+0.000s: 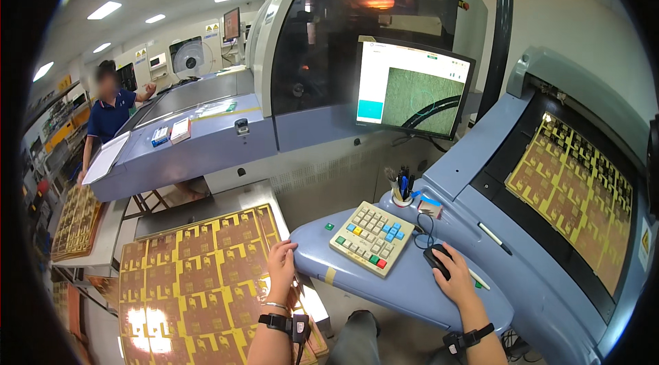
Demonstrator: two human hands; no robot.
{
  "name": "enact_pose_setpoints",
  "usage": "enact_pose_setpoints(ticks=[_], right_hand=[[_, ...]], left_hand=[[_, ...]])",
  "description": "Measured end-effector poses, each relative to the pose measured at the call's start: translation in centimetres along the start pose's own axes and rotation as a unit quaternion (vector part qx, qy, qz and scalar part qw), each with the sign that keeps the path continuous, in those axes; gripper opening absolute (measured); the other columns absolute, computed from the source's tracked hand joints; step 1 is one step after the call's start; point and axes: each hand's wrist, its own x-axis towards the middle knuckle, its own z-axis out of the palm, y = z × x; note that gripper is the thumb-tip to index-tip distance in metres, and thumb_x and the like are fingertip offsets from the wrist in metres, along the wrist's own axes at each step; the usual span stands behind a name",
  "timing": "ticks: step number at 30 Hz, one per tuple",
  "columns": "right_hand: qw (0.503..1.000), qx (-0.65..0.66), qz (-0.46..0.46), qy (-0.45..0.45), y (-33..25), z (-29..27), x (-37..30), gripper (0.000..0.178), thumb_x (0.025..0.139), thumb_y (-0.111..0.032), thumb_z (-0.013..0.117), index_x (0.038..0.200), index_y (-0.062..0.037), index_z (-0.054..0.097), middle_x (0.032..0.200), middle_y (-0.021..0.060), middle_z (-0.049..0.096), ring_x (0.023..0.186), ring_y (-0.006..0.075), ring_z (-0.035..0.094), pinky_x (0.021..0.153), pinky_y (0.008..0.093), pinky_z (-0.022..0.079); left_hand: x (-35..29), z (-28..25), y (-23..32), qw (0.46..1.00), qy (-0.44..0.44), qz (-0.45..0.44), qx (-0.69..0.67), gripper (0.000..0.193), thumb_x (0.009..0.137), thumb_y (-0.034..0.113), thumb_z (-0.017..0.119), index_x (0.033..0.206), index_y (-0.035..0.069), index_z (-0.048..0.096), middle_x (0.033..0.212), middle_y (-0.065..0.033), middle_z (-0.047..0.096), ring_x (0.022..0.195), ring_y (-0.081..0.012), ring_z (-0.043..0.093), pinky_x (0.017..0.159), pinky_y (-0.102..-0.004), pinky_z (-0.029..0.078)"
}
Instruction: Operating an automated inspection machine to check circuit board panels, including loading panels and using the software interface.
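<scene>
My right hand (452, 274) is wrapped over a black computer mouse (437, 262) on the blue-grey console shelf (405, 286). Left of it lies a cream keypad (373, 236) with coloured keys. At the shelf's left tip is my left hand (281, 265), its fingers loosely bent with nothing visible in them. Just beside that hand, a large copper-coloured circuit panel (199, 276) with gold-toned borders lies on a stack at the lower left. A monitor (414, 88) ahead shows a greenish magnified picture with a dark curved band.
Another patterned panel (570, 193) lies in the sloped black bed of the machine at right. Pens stand in a cup (402, 197) behind the keypad; two more pen-like sticks lie near the mouse. A co-worker (111, 104) stands far left by a long machine (185, 145) holding small boxes.
</scene>
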Motion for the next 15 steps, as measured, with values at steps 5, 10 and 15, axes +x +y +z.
enact_pose_setpoints(ticks=[5,10,15], right_hand=[[1.000,0.002,-0.006,-0.012,-0.2,-0.1,0.0,0.047,0.080,-0.011,0.071,0.126,-0.0095,0.062,0.142,0.0194,0.050,0.126,0.0398,0.052,0.106,0.0456,0.042],[1.000,-0.008,-0.014,-0.013,0.0,0.1,-0.1,0.045,0.081,-0.011,0.071,0.125,-0.0088,0.062,0.142,0.0195,0.050,0.126,0.0398,0.052,0.106,0.0454,0.043],[0.999,-0.021,-0.024,0.003,0.1,0.4,-0.1,0.045,0.080,-0.014,0.072,0.125,-0.0143,0.064,0.139,0.0157,0.053,0.119,0.0381,0.055,0.101,0.0454,0.046]], left_hand=[[0.0,0.2,0.8,0.999,0.022,-0.010,-0.033,0.018,0.092,0.005,0.056,0.100,0.005,0.072,0.116,-0.0139,0.063,0.113,-0.0306,0.058,0.098,-0.0385,0.047],[0.0,0.2,0.3,1.000,0.018,0.001,-0.023,0.019,0.094,0.006,0.055,0.103,0.004,0.071,0.119,-0.0133,0.062,0.113,-0.0283,0.059,0.095,-0.0365,0.048],[0.1,0.1,-0.6,1.000,0.009,0.023,0.003,0.020,0.096,0.006,0.053,0.106,0.004,0.070,0.122,-0.0130,0.061,0.112,-0.0257,0.060,0.091,-0.0341,0.050]])
